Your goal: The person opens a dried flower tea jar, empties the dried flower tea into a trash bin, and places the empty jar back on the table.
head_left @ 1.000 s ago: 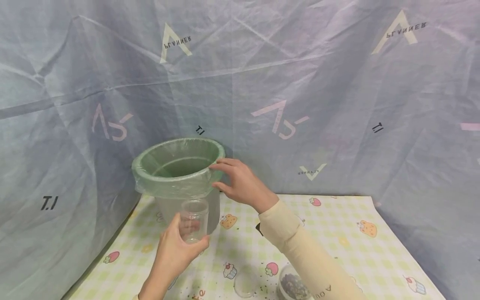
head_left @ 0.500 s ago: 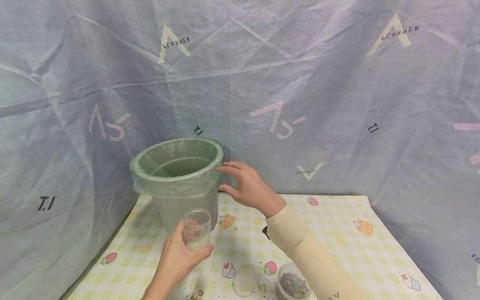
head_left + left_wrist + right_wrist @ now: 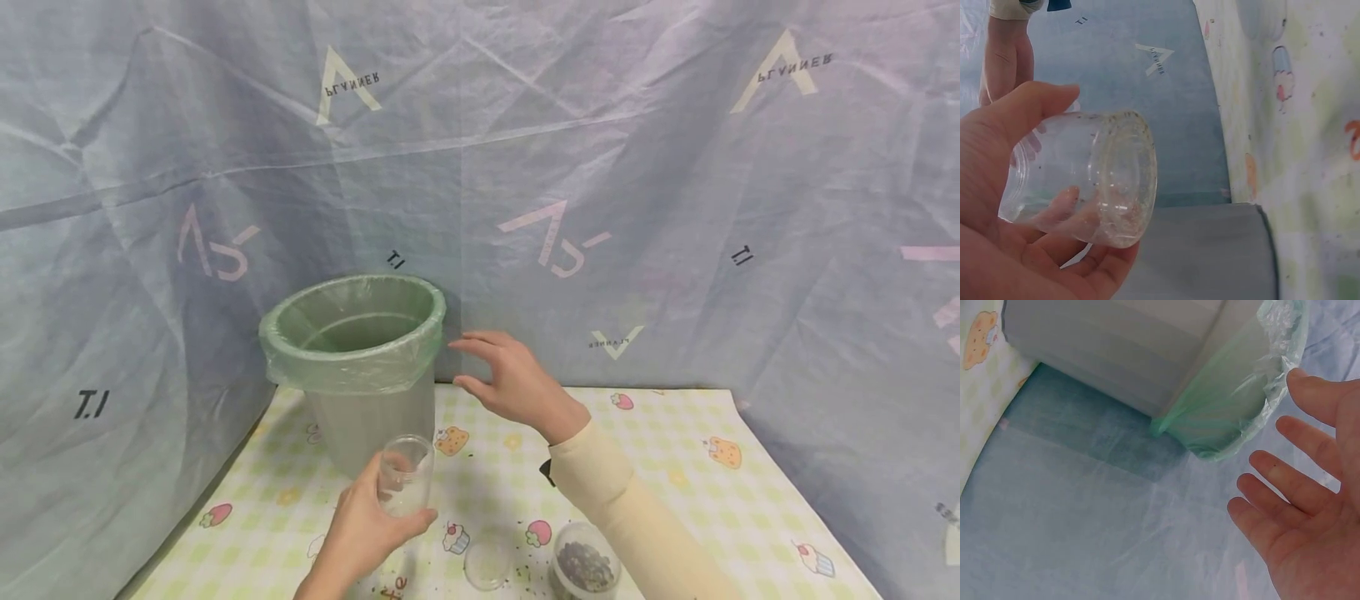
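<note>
My left hand (image 3: 367,521) grips a clear plastic jar (image 3: 407,475) in front of the bin; the left wrist view shows small dark specks on the jar's wall (image 3: 1060,162). Beside the bin's right side, my right hand (image 3: 517,383) hovers with relaxed, spread fingers and nothing in them. The grey trash bin (image 3: 375,425) wears a thin green bag (image 3: 352,371) folded over its rim. In the right wrist view, the fingertips (image 3: 1257,461) sit apart from the bag's edge (image 3: 1216,447).
A second clear tub (image 3: 585,562) holding dark bits stands near the front, under the right forearm. A clear round lid (image 3: 489,562) lies left of it, with dark crumbs scattered around on the checked tablecloth (image 3: 660,525). Grey fabric (image 3: 675,208) hangs behind and at both sides.
My right hand has drawn away from the bin's rim, to the right and down. The left hand has lowered the jar and brought it slightly right and nearer.
</note>
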